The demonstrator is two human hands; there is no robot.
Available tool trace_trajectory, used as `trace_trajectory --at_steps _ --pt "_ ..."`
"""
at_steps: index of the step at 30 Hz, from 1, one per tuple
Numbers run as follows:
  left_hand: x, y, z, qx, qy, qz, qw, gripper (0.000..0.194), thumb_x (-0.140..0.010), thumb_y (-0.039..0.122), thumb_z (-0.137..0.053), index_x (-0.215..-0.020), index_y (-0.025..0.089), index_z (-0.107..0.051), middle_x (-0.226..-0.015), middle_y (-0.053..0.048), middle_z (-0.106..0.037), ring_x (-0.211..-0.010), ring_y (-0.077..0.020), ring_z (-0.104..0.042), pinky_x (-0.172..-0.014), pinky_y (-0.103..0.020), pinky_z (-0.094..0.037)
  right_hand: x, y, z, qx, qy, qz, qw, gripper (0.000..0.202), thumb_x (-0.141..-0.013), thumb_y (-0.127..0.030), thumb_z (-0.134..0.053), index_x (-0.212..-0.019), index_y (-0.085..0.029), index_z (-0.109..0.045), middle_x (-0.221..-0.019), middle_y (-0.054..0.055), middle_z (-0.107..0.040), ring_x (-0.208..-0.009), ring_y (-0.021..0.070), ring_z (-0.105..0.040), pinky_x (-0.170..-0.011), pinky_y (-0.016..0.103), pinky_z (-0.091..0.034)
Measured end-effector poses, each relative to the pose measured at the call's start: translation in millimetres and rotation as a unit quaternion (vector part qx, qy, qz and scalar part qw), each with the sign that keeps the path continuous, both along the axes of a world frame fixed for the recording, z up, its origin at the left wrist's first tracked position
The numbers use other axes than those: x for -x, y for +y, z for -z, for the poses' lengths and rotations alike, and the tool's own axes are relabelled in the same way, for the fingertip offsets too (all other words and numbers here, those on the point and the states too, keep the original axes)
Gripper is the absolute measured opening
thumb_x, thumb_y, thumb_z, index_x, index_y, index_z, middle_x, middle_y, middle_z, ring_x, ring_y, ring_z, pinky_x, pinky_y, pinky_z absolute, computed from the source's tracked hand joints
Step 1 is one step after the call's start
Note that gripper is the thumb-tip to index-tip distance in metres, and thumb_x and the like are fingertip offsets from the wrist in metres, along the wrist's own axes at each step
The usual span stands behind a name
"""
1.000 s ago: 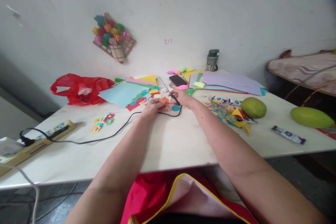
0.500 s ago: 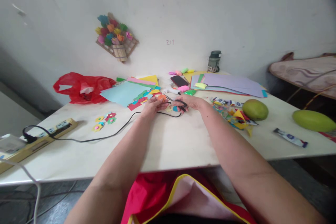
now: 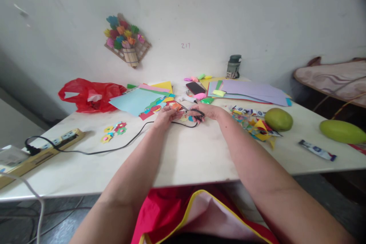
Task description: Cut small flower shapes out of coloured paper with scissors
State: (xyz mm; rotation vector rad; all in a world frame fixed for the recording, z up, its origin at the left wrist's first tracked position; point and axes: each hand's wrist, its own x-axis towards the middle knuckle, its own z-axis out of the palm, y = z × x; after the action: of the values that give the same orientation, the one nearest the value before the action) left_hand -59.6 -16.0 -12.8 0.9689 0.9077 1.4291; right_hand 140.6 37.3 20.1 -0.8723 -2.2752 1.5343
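My left hand (image 3: 169,116) pinches a small piece of orange paper (image 3: 176,106) between thumb and fingers, over the middle of the table. From the right, my right hand (image 3: 206,111) grips a pair of scissors (image 3: 199,113) by its dark handles, the blades pointing left at the orange paper. Whether the blades touch the paper is too small to tell. Below the hands runs a black cable (image 3: 126,147). Coloured paper scraps lie just behind and under my fingers, partly hidden. Paper flowers (image 3: 114,131) rest on the table to the left.
Paper sheets (image 3: 134,101) and a red plastic bag (image 3: 93,95) lie back left. A phone (image 3: 195,88), more sheets (image 3: 248,90) and a bottle (image 3: 233,67) are behind. Scraps (image 3: 259,129), green fruit (image 3: 278,119) and a tube (image 3: 317,150) lie right; a power strip (image 3: 60,143) left.
The scissor blades look closer together than before, beside the orange paper. Both hands stay in nearly the same place, each keeping its hold.
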Motion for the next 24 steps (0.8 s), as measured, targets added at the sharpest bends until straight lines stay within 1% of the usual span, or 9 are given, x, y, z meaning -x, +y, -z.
trace_trajectory --at_steps 4,9,12,15,19,24 --pt "0.0 0.1 0.2 0.001 -0.01 0.005 1.0 0.006 -0.071 0.013 -0.066 -0.075 0.011 -0.062 -0.072 -0.007 -0.07 -0.068 -0.017 -0.069 -0.063 -0.024 -0.056 1.8 -1.2 -1.2 0.013 0.004 0.005 1.0 0.034 -0.076 -0.046 -0.065 -0.072 -0.014 -0.054 -0.06 0.003 -0.065 -0.044 0.0086 -0.057 -0.032 0.016 -0.033" --pt "0.2 0.4 0.7 0.001 -0.011 0.007 1.0 0.005 -0.071 0.011 -0.066 -0.072 0.011 -0.061 -0.069 -0.007 -0.069 -0.067 -0.0169 -0.069 -0.064 -0.025 -0.055 3.2 -2.4 -2.4 0.012 -0.005 0.013 1.0 0.033 -0.076 -0.046 -0.064 -0.071 -0.015 -0.053 -0.059 0.002 -0.064 -0.043 0.0081 -0.056 -0.033 0.017 -0.033" --pt "0.6 0.9 1.1 -0.001 -0.01 0.008 1.0 0.006 -0.071 0.012 -0.067 -0.072 0.011 -0.061 -0.069 -0.006 -0.069 -0.068 -0.0171 -0.069 -0.066 -0.026 -0.055 3.4 -2.0 -1.8 0.009 -0.004 0.012 1.0 0.033 -0.077 -0.046 -0.064 -0.073 -0.015 -0.053 -0.057 0.001 -0.063 -0.042 0.0078 -0.055 -0.033 0.017 -0.033" --pt "0.5 0.8 0.5 -0.001 -0.008 0.013 1.0 0.007 -0.071 0.012 -0.068 -0.073 0.011 -0.062 -0.069 -0.006 -0.069 -0.067 -0.0164 -0.069 -0.068 -0.026 -0.056 3.6 -2.9 -2.1 0.004 -0.005 0.004 1.0 0.033 -0.078 -0.046 -0.062 -0.076 -0.015 -0.054 -0.059 0.001 -0.064 -0.043 0.0078 -0.055 -0.033 0.016 -0.034" --pt "-0.1 0.5 -0.7 0.005 -0.009 0.014 1.0 0.006 -0.07 0.011 -0.068 -0.074 0.01 -0.063 -0.071 -0.006 -0.07 -0.068 -0.0161 -0.069 -0.065 -0.025 -0.056 3.3 -6.9 -5.2 -0.01 -0.015 0.003 1.0 0.033 -0.082 -0.047 -0.058 -0.081 -0.014 -0.055 -0.062 0.002 -0.064 -0.043 0.0076 -0.054 -0.033 0.016 -0.034" --pt "-0.1 0.8 -0.1 0.004 -0.008 0.013 1.0 0.005 -0.071 0.012 -0.067 -0.073 0.01 -0.063 -0.07 -0.007 -0.07 -0.068 -0.017 -0.069 -0.066 -0.026 -0.056 2.4 -9.8 -8.0 -0.011 -0.022 0.003 1.0 0.035 -0.083 -0.048 -0.057 -0.083 -0.014 -0.056 -0.062 0.002 -0.063 -0.043 0.0077 -0.054 -0.033 0.016 -0.034"
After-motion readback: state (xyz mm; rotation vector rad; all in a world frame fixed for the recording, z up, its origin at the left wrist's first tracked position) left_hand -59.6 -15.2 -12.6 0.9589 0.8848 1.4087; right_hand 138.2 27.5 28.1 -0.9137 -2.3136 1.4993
